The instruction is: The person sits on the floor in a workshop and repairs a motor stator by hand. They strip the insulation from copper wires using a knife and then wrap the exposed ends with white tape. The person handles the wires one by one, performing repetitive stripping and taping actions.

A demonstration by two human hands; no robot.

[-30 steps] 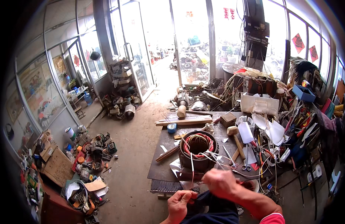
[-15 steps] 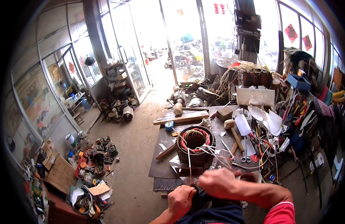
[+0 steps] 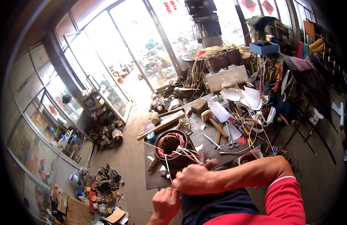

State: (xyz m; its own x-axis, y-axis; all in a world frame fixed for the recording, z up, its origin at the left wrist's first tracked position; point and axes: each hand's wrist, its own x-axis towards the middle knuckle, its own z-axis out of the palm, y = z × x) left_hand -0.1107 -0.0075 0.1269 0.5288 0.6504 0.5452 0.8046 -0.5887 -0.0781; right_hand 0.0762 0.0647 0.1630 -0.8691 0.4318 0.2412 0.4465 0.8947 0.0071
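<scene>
A motor stator [image 3: 184,150] with red and white windings around its bore stands on the metal tabletop. From its near side a white cord [image 3: 167,165] runs down to my hands. My left hand [image 3: 166,202] is closed in a pinch at the end of that cord. My right hand [image 3: 192,180] is a fist just above it, touching or almost touching the left; what its fingers hold is hidden. More white cords [image 3: 188,152] trail from the stator's right side.
On the tabletop [image 3: 153,176] lie a wooden mallet [image 3: 213,122], scissors [image 3: 232,142], a wooden bar [image 3: 161,126] and a blue tape roll [image 3: 151,137]. Tools and scraps crowd the right. Motor parts [image 3: 106,183] cover the floor at left. A glass door [image 3: 94,63] stands at the back.
The view has turned and tilted, so the table appears farther left. My right hand has come in from the right to meet my left hand at the cord.
</scene>
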